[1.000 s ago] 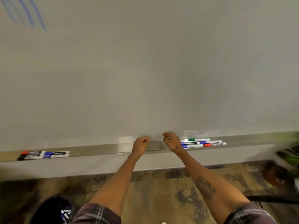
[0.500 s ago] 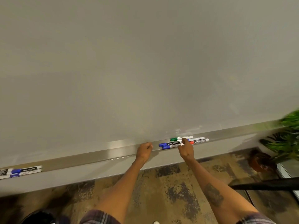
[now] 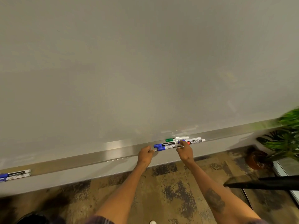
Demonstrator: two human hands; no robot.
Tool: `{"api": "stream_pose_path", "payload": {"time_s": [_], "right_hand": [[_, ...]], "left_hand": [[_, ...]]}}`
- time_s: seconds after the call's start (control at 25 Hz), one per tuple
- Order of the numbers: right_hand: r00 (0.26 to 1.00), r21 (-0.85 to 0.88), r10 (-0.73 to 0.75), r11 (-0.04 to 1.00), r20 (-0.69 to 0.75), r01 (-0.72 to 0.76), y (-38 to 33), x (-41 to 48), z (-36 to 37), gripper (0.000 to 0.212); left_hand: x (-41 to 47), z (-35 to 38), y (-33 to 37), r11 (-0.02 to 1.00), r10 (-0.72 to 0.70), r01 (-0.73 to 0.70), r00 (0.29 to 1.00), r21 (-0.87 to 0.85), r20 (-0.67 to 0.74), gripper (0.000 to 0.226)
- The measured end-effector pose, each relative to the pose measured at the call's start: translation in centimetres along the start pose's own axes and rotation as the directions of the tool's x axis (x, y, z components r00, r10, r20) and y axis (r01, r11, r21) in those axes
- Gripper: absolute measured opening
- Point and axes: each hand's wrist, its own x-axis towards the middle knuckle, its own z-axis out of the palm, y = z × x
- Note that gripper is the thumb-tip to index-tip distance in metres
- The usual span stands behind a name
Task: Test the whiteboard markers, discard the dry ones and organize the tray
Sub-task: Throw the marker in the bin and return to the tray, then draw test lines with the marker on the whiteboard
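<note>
A metal tray (image 3: 113, 156) runs along the bottom of the whiteboard (image 3: 145, 70). Several markers lie on it in a cluster: a green-capped marker (image 3: 169, 140) at the back, two blue-capped markers (image 3: 158, 145) in front, and a red-capped marker (image 3: 196, 141) to the right. My right hand (image 3: 185, 151) reaches into the cluster. Its index finger lies over the markers and its thumb is at the right end of the front blue-capped marker (image 3: 161, 148), pinching it. My left hand (image 3: 145, 154) rests with curled fingers at the tray's front edge, just left of that marker, and holds nothing visible.
Two more markers (image 3: 15, 175) lie on the tray at the far left. A potted plant (image 3: 286, 136) stands on the floor at the right, with a dark bar (image 3: 267, 183) below it. A dark bin (image 3: 30, 219) shows at the bottom left.
My right hand has moved right from beside the left hand onto the marker cluster. The left hand kept its curled pose on the tray edge. The view has shifted rightward.
</note>
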Motion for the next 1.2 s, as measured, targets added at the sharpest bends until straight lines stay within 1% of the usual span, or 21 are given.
{"api": "stream_pose_path", "payload": {"time_s": [0.08, 0.2, 0.36, 0.48, 0.68, 0.8, 0.92, 1.0, 1.08, 1.2], "right_hand": [[1.000, -0.011, -0.014, 1.000, 0.007, 0.014, -0.2, 0.1, 0.0, 0.041], [0.999, -0.016, -0.031, 0.999, 0.018, 0.031, -0.5, 0.3, 0.1, 0.042], [0.999, -0.009, -0.037, 0.999, 0.031, 0.038, -0.6, 0.4, 0.8, 0.044], [0.999, -0.005, -0.039, 0.999, 0.027, 0.039, -0.6, 0.4, 1.1, 0.043], [0.999, 0.025, -0.033, 0.999, -0.023, 0.033, -0.8, 0.1, 1.5, 0.040], [1.000, 0.060, -0.015, 0.998, -0.012, 0.015, -0.4, -0.1, 1.8, 0.041], [0.999, 0.077, -0.020, 0.997, 0.025, 0.018, 0.0, 0.0, 2.1, 0.043], [0.999, 0.100, -0.026, 0.995, 0.043, 0.022, 0.0, 0.0, 2.3, 0.043], [0.998, 0.155, -0.033, 0.988, 0.055, 0.024, 0.0, 0.0, 2.6, 0.043], [0.998, 0.278, -0.040, 0.960, 0.042, 0.026, -0.7, 0.0, 3.1, 0.045]], "left_hand": [[0.2, 0.2, 0.2, 1.000, 0.003, -0.002, 1.000, -0.026, 0.007, 0.024], [0.5, 0.4, 0.3, 0.999, -0.011, 0.010, 1.000, -0.046, -0.010, 0.036], [1.0, 0.3, 0.2, 1.000, -0.013, 0.013, 1.000, -0.010, 0.012, 0.017], [1.2, 0.4, 0.4, 0.999, -0.003, 0.004, 1.000, -0.037, 0.007, 0.018], [1.3, 0.7, 0.4, 0.996, 0.007, -0.008, 1.000, -0.093, -0.006, 0.019], [1.2, 0.9, 0.1, 0.993, -0.007, 0.002, 0.999, -0.121, -0.041, 0.017], [1.3, 0.9, -0.1, 0.988, -0.030, 0.015, 0.995, -0.153, -0.096, 0.023], [1.2, 0.6, -0.3, 0.977, -0.070, 0.038, 0.987, -0.209, -0.145, 0.029], [1.4, 0.4, -0.5, 0.956, -0.103, 0.043, 0.976, -0.291, -0.193, 0.032], [1.4, 0.0, -0.2, 0.921, -0.130, 0.023, 0.959, -0.390, -0.252, 0.028]]}}
